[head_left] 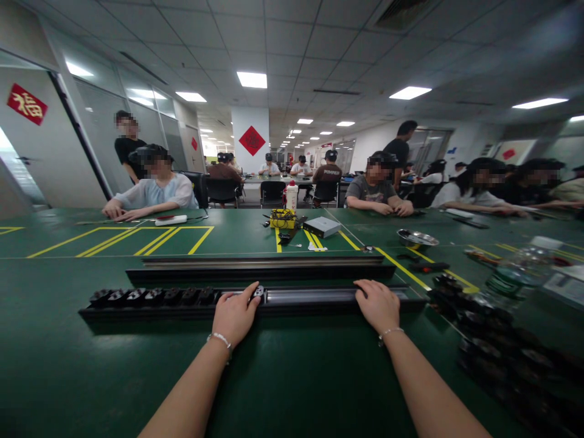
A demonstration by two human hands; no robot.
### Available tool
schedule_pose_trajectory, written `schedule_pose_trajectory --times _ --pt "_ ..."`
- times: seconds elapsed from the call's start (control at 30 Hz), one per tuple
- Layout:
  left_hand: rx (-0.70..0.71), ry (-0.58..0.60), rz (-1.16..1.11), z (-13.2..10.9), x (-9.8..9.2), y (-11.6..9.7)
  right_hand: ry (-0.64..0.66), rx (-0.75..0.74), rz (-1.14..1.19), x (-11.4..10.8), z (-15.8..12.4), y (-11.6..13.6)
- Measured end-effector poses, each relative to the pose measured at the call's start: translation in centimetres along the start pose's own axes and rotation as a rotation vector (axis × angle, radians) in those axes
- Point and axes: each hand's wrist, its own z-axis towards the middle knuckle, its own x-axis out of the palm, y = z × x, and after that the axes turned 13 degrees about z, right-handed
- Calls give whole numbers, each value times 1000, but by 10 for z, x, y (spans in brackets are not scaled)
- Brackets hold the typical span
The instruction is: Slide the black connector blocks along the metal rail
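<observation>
Black and pale-faced, a socket module (259, 292) sits in the long rail (314, 298), pinched between thumb and forefinger of the left grip (234, 315), perhaps to hold it straight. Just left of that grip, a row of modules (154, 296) stands. The right grip (378, 307) lies over the rail, probably steadying it; I cannot tell whether it clasps. Beyond both lies a second rail (264, 273).

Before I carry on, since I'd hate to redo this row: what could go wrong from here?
The small block held by the left hand might tilt or jam in the track if pressed unevenly. The right hand is on the track, so a push there could shift it. The bottle is close to the pile of black parts, so reaching for one might knock it over.
</observation>
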Motion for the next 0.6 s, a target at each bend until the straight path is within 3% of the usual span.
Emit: schedule_pose_trajectory --times 0.6 --pt "-6 -5 -33 -1 2 0 16 4 -20 -2 0 1"
